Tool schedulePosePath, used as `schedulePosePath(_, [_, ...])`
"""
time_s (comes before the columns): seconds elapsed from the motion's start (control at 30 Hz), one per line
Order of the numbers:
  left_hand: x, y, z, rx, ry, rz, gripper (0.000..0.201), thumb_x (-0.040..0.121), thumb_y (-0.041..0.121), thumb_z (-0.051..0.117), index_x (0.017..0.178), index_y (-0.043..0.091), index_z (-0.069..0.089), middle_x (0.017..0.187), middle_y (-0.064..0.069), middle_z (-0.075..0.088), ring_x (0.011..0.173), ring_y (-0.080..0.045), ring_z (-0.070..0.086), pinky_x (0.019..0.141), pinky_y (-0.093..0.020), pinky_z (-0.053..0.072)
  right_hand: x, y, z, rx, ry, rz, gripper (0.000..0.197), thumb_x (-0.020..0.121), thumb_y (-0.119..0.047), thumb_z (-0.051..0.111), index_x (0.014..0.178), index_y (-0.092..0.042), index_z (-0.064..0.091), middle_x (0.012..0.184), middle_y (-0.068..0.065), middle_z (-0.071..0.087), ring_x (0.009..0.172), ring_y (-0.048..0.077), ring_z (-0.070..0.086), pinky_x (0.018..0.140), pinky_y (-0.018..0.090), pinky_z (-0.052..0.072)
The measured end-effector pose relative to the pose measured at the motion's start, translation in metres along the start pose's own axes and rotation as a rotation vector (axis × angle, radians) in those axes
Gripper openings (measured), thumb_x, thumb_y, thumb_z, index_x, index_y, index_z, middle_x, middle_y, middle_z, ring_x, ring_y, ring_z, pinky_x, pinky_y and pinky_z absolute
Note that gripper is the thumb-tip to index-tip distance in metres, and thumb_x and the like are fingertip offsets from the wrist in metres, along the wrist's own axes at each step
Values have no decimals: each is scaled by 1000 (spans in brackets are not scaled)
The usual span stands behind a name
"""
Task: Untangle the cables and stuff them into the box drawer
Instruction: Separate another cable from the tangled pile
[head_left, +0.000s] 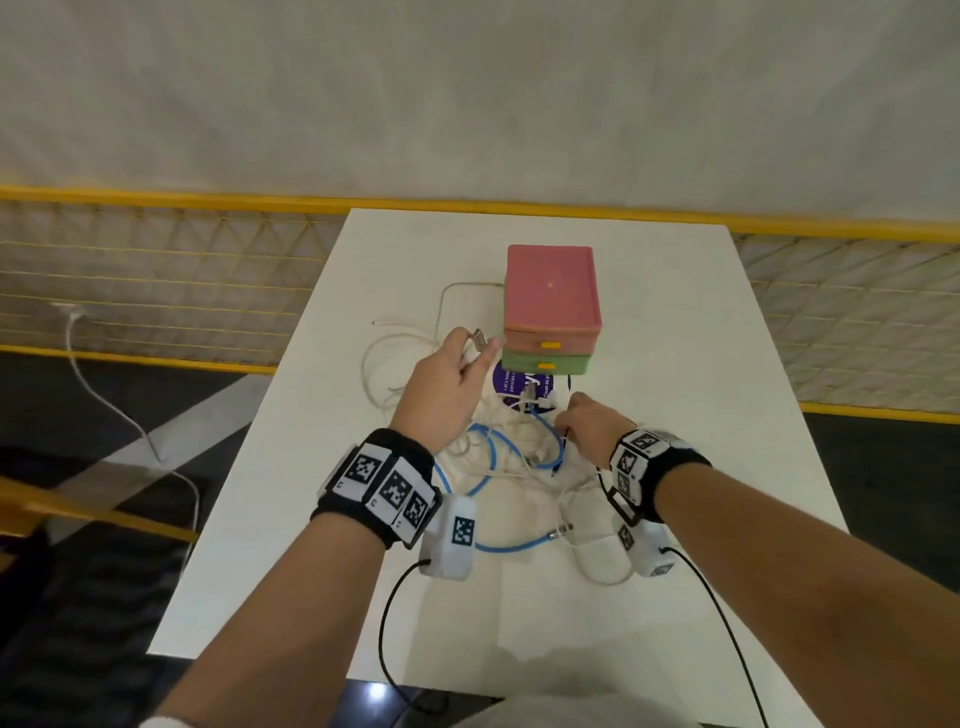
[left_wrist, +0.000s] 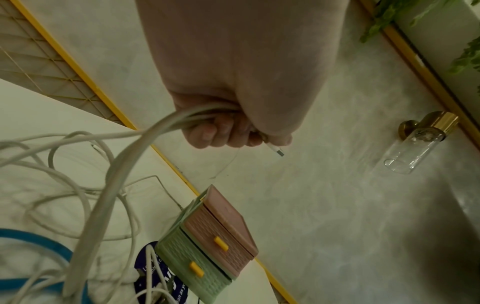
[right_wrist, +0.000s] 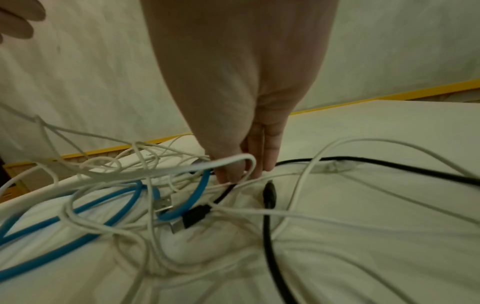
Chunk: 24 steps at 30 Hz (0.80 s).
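A small box (head_left: 550, 306) with a pink upper drawer (head_left: 549, 338) and a green lower drawer (head_left: 545, 364) stands mid-table, both drawers closed. In front of it lies a tangle of white cables (head_left: 384, 364), a blue cable (head_left: 488, 457) and a black cable (right_wrist: 267, 226). My left hand (head_left: 480, 345) is raised just left of the box and grips a white cable (left_wrist: 145, 133), whose plug (left_wrist: 278, 151) pokes out past the curled fingers (left_wrist: 223, 133). My right hand (head_left: 563, 421) reaches down into the tangle and pinches a thin black cable (right_wrist: 226, 193); a white loop (right_wrist: 233, 161) hangs over its thumb.
A purple round sticker (head_left: 511, 382) lies under the cables by the box. The white table (head_left: 675, 364) is backed by a yellow-framed mesh rail (head_left: 156, 270). A loose white cord (head_left: 104, 395) lies on the floor to the left. A glass wall lamp (left_wrist: 415, 144) shows in the left wrist view.
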<state>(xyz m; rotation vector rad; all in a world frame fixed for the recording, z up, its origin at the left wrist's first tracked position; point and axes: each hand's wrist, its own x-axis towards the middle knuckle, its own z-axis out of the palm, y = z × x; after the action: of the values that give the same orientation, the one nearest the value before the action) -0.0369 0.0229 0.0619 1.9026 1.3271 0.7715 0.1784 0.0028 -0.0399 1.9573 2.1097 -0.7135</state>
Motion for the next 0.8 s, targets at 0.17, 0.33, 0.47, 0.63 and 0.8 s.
schedulePosePath(0.17, [-5, 0, -2, -18, -10, -65, 46, 98, 50, 39, 99, 5, 51, 56, 2, 43, 49, -13, 42, 54, -30, 38, -5, 5, -7, -99, -3, -27, 24, 86, -7, 52, 109, -6, 60, 116, 16, 46, 98, 35, 57, 84, 40, 48])
schedulePosePath(0.33, [-9, 1, -3, -29, -14, -89, 49, 98, 52, 35, 104, 7, 54, 70, -14, 57, 60, -17, 50, 61, -31, 42, -3, 10, -7, -110, -108, -105, 41, 87, -4, 49, 127, -13, 55, 124, 15, 48, 112, 32, 52, 95, 40, 45])
schedulePosePath(0.47, [-12, 2, -2, -24, -37, -103, 46, 97, 54, 34, 106, 13, 54, 77, -15, 59, 64, -16, 51, 64, -28, 42, -3, 14, -1, -119, -32, -83, 24, 88, -9, 52, 111, -8, 59, 115, 11, 49, 102, 29, 54, 82, 34, 44])
schedulePosePath(0.63, [-19, -1, -4, -44, -26, -110, 44, 97, 54, 36, 99, 13, 54, 67, -4, 51, 60, -13, 47, 65, -31, 41, -7, 21, 9, -139, 33, -100, 11, 90, -10, 50, 99, -8, 56, 110, 10, 49, 98, 28, 51, 75, 33, 40])
schedulePosePath(0.8, [-19, -5, -4, -87, -23, -117, 39, 97, 54, 37, 101, 20, 55, 73, -9, 60, 61, -16, 51, 74, -42, 51, -15, 21, -21, -191, 31, -134, 11, 88, -11, 48, 83, -20, 44, 93, 7, 64, 84, 28, 59, 74, 34, 43])
